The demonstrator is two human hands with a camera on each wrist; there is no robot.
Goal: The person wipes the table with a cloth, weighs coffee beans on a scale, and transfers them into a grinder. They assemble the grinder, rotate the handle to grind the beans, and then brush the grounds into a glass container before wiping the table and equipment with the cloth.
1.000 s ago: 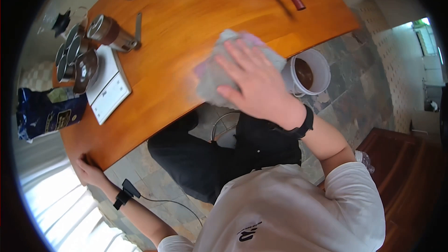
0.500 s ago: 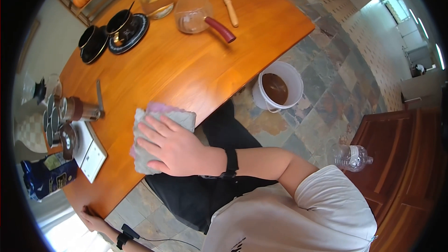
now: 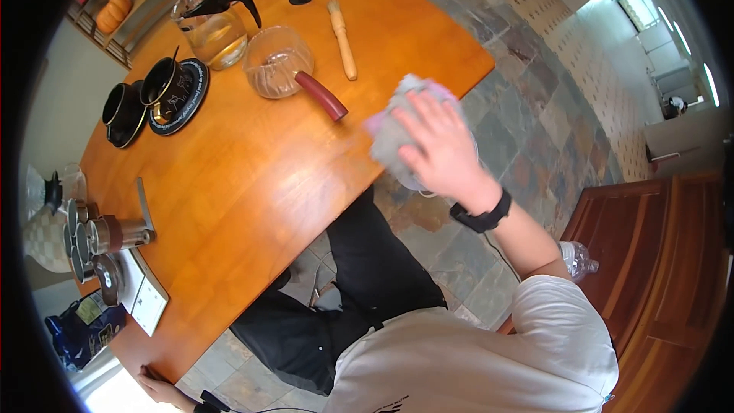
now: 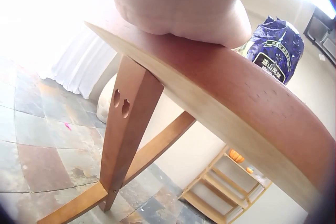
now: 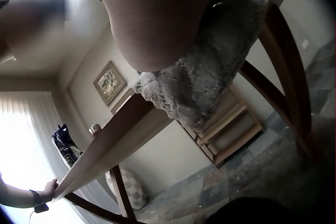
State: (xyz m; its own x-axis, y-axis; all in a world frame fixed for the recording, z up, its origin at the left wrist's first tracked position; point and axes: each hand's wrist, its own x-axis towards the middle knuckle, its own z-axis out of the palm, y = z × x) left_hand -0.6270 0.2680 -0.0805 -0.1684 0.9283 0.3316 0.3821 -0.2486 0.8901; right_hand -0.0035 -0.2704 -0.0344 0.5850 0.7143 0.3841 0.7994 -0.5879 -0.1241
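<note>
Listing what lies before us, we enter first one cloth [image 3: 390, 138], grey with pink at its edge, at the bench's [image 3: 252, 191] near edge and partly past it. One right hand [image 3: 443, 149], laid flat over the cloth, fingers straight and slightly apart. One left hand [image 3: 157, 386], resting on the bench at its corner; whether its fingers curl, we cannot tell.

Also on the bench, we count: one glass pan [image 3: 275, 69], red-handled, its handle pointing towards the cloth; one brush [image 3: 344, 46], wooden, just beside the pan; one jug [image 3: 218, 38], glass, black-handled; two cups [image 3: 160, 82], black; one grinder [image 3: 115, 235], lying beside the tins [image 3: 79, 241]; one scale [image 3: 149, 298], white; one bag [image 3: 86, 330], dark blue.
</note>
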